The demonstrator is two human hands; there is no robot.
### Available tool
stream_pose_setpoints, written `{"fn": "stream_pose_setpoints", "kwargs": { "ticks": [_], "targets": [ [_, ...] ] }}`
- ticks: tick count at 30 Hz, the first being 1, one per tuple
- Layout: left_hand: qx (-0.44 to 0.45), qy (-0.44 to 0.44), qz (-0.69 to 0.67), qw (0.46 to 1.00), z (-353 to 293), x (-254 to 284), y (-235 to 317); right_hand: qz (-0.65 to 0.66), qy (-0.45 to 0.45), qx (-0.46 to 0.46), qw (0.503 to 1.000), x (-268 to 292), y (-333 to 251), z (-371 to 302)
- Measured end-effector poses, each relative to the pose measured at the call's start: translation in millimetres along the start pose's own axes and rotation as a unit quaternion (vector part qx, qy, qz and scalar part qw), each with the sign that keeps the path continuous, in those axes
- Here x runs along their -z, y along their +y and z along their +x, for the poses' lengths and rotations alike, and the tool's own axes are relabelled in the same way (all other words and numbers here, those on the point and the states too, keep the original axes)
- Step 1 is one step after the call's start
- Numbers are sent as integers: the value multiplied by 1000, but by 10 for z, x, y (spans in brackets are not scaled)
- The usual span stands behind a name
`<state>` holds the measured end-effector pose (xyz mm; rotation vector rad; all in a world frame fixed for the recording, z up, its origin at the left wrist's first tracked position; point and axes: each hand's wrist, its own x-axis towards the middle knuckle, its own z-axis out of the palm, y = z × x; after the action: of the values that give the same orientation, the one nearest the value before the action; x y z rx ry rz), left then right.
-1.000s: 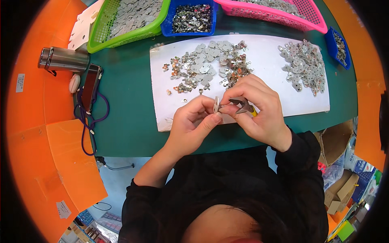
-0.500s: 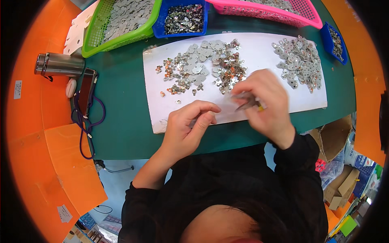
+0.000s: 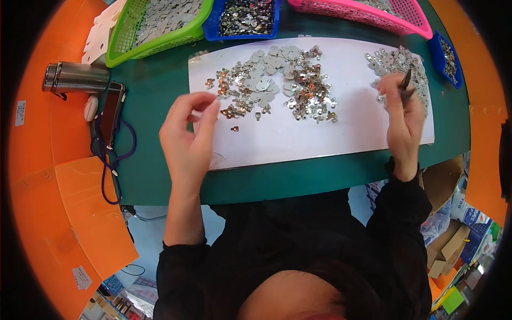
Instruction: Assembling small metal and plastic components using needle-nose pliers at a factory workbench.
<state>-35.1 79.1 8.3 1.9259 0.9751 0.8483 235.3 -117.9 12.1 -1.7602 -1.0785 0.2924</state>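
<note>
My left hand is at the left part of a white board, thumb and forefinger brought together beside small copper and silver metal fittings. Anything in that pinch is too small to make out. My right hand grips a dark pointed hand tool, its tip sticking up past the fingers. This hand is over the near left side of a pile of flat metal plates with fittings on them. Mid-board lie plain grey plates and a heap of shiny fittings.
Along the far edge stand a green basket of grey plates, a blue bin of small fittings and a pink basket. A smaller blue bin is at right. A steel flask and a corded phone lie left.
My hands have parted: the left went left to the fittings, the right moved right to the plate pile, still with the tool. A few loose fittings near the board's left are gone from view.
</note>
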Motion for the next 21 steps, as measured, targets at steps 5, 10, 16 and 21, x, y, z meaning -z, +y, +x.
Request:
{"fn": "stream_pose_setpoints", "kwargs": {
  "ticks": [5,10,16,21],
  "targets": [
    [-150,-65,175,971,212,-178,56,145,-39,-52,987,-233,-40,-68],
    [-210,-109,259,936,241,-361,78,147,-18,-31,988,-381,14,-149],
    [-205,-127,238,941,230,-446,41,138,20,-62,988,-320,41,-155],
    [-173,-132,209,953,217,-463,11,-59,-47,31,997,-306,-160,-123]
  ]
}}
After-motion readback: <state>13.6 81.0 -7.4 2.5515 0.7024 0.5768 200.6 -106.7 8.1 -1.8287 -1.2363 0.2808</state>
